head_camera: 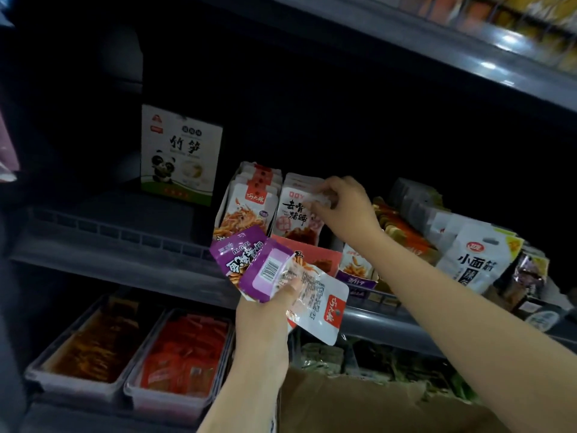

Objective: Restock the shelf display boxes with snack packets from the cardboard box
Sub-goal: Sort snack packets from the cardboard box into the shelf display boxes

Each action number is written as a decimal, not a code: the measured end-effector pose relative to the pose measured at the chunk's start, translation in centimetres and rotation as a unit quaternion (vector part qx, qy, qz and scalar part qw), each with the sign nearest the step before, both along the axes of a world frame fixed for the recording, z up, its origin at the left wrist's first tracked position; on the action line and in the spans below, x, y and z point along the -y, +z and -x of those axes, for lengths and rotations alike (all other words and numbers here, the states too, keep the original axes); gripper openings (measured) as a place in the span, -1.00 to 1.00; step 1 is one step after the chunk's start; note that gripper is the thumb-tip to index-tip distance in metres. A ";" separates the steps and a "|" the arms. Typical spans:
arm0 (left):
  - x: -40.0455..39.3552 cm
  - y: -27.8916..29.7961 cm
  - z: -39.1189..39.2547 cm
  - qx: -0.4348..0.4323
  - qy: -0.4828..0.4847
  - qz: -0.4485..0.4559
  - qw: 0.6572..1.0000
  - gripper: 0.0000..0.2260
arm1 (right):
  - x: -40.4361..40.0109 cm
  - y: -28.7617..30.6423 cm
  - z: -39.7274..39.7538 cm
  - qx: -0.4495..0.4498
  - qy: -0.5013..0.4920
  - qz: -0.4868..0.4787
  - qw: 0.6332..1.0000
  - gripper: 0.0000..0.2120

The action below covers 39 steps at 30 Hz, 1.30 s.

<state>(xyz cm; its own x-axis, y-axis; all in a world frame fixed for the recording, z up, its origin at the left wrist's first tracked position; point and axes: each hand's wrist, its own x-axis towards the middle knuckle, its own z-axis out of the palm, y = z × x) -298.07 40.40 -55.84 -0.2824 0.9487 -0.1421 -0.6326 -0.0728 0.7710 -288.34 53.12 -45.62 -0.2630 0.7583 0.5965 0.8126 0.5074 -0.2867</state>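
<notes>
My left hand [265, 317] grips a fan of purple and white snack packets [268, 270] in front of the middle shelf. My right hand [346, 204] reaches over the shelf and pinches the top of a white packet [296, 214] that stands in a red display box [315, 254]. To the left of that packet stands a row of white packets with orange strips [246, 204]. A flap of the brown cardboard box [359, 401] shows at the bottom, under my right forearm.
A white panda-printed box [181, 154] stands at the back left of the shelf [125, 245]. More snack packets [477, 254] fill the shelf to the right. Below, two clear tubs [131, 392] hold orange and red sachets. An upper shelf edge [468, 48] runs overhead.
</notes>
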 end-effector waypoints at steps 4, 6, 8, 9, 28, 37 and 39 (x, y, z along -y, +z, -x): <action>0.3 -0.1 -0.5 -0.001 -0.018 -0.021 1.000 -0.73 | 4.5 -0.4 -1.9 0.029 0.036 0.122 0.992 -0.87; 0.4 -0.2 -0.9 -0.005 -0.029 -0.021 0.999 -0.74 | 6.2 -0.8 -3.2 0.050 0.044 0.200 0.978 -0.81; 0.7 -0.1 -1.3 -0.024 -0.048 -0.025 0.998 -0.74 | 7.6 -1.3 -4.6 0.048 0.042 0.269 0.961 -0.71; 0.8 0.0 -1.5 -0.034 -0.058 -0.029 0.997 -0.74 | 8.3 -1.6 -5.3 0.023 0.039 0.301 0.953 -0.72; 2.2 0.2 -3.0 -0.128 -0.191 -0.075 0.970 -0.67 | 13.7 -2.9 -8.5 -0.104 -0.129 0.030 0.986 -0.82; 2.0 0.1 -3.1 0.061 -0.196 -0.063 0.977 -0.64 | 14.7 -7.9 -6.2 -0.054 0.028 0.049 0.997 -0.60; 1.8 0.2 -3.4 0.077 -0.160 -0.049 0.983 -0.74 | 14.4 -8.0 -6.7 -0.077 0.005 -0.002 0.997 -0.70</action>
